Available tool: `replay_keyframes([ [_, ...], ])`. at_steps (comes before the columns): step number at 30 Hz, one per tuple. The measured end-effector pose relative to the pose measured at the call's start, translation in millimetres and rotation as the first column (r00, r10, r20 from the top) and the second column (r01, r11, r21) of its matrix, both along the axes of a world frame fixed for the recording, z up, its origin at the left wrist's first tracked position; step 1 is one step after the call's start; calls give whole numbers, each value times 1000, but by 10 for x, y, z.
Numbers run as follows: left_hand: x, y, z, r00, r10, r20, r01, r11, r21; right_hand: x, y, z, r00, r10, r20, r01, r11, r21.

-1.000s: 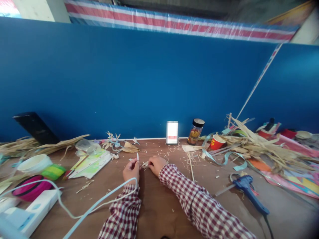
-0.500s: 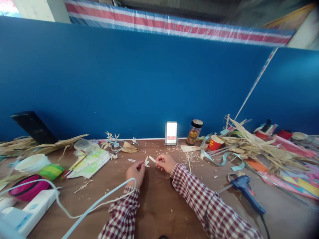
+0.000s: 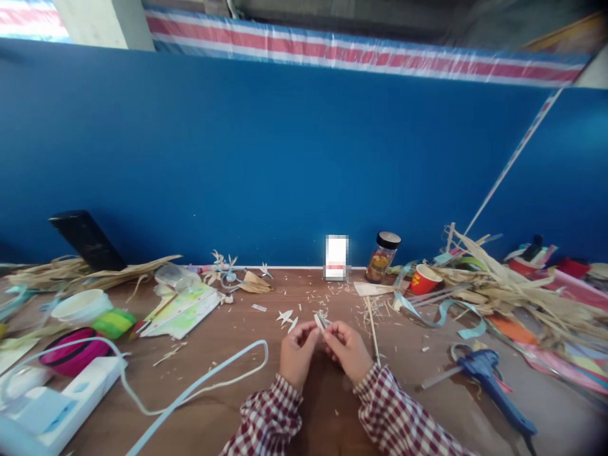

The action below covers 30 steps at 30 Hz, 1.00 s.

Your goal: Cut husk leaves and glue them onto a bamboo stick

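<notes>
**A:** Even, fairly bright light, looks like it comes from above, no glare on the blue wall (image 3: pixel 285 158). Just a soft shadow on the table (image 3: pixel 327 405) under the left hand (image 3: pixel 295 351) and right hand (image 3: pixel 349 349).

**B:** Yeah, centre's sharp, though the pale strip (image 3: pixel 319 322) they pinch is tiny. Edges bend fisheye-style, the bottom right corner goes dark and smeary, and one patch (image 3: pixel 337 258) by the wall is pixelated.

No legible text or labels

Small pale straw strip (image 3: pixel 319 320), narrow, tilted, pinched between left hand (image 3: pixel 297 354) and right hand (image 3: pixel 349 348)
</notes>
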State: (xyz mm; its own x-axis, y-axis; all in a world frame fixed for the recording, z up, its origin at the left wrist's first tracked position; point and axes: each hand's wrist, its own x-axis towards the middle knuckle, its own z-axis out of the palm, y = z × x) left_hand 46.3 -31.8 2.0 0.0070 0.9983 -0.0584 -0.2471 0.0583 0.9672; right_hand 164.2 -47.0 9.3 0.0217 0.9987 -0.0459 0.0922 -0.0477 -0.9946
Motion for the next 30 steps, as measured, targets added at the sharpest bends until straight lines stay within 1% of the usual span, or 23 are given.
replay_keyframes([
  [1, 9, 5, -27, 999, -16, 46, 18, 999, -42, 8, -23, 3, 1000, -2, 9, 2, 1000, -3],
  [4, 20, 18, -70, 995, -31, 92, 39, 996, -86, 7, -55, 19, 997, 8, 76, -9, 1000, 12],
  [6, 8, 25, -60, 991, -34, 130, 47, 993, -105, 23, -55, 37, 986, 6, 167, -16, 998, 61],
  [8, -25, 41, -29, 986, -21, 168, 41, 992, -122, 90, -51, 64, 953, -35, 302, -10, 990, 144],
  [9, -48, 53, -12, 982, -11, 186, 36, 990, -134, 146, -51, 80, 924, -75, 375, 2, 982, 191],
  [11, -99, 86, 17, 976, 18, 218, 18, 986, -163, 288, -64, 116, 839, -164, 518, 27, 965, 262],
  [13, -142, 120, 33, 970, 44, 241, 5, 980, -197, 431, -99, 146, 734, -204, 648, 34, 964, 266],
  [15, -167, 143, 33, 966, 55, 253, 3, 975, -222, 526, -147, 157, 628, -169, 760, 9, 978, 210],
  [17, -174, 150, 27, 964, 55, 259, 7, 973, -231, 554, -189, 149, 541, -87, 837, -54, 989, 137],
  [19, -173, 146, 20, 964, 50, 262, 12, 973, -232, 532, -210, 131, 466, -27, 884, -116, 989, 91],
  [21, -169, 140, 19, 965, 44, 259, 18, 973, -232, 494, -209, 119, 413, -1, 911, -145, 987, 67],
  [25, -164, 138, 28, 968, 43, 248, 17, 972, -233, 438, -178, 136, 373, 13, 928, -138, 990, 41],
  [27, -161, 137, 29, 970, 44, 240, 14, 972, -234, 410, -161, 150, 388, 16, 921, -120, 992, 34],
  [30, -156, 129, 23, 973, 42, 225, 13, 972, -235, 374, -127, 157, 441, 67, 895, -101, 995, -25],
])
